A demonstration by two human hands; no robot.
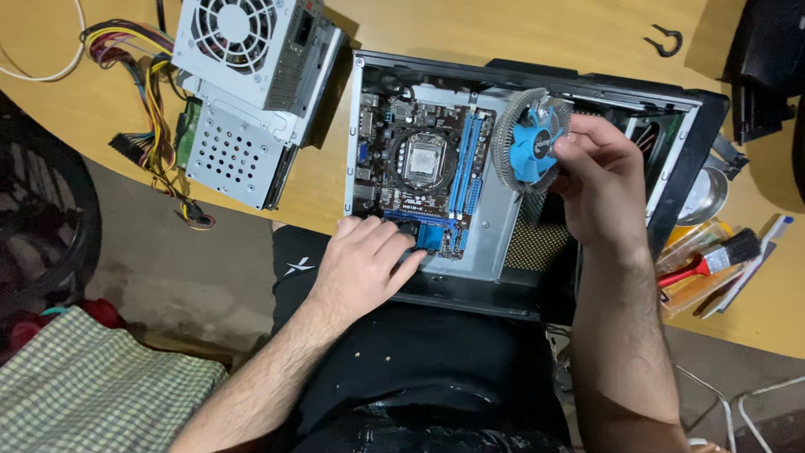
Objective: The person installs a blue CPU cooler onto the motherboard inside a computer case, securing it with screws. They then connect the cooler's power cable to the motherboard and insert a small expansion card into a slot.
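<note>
An open computer case lies flat on a wooden desk, with a brown motherboard inside and its bare processor in the socket. My right hand holds a round cooler with a blue fan and silver fins above the right side of the board. My left hand rests on the near edge of the case, its fingers touching the lower edge of the motherboard by the blue slots.
A silver power supply sits on a perforated metal drive cage at the left, with a bundle of coloured cables. A paintbrush with a red handle and other tools lie at the right edge. A black hook lies at the back.
</note>
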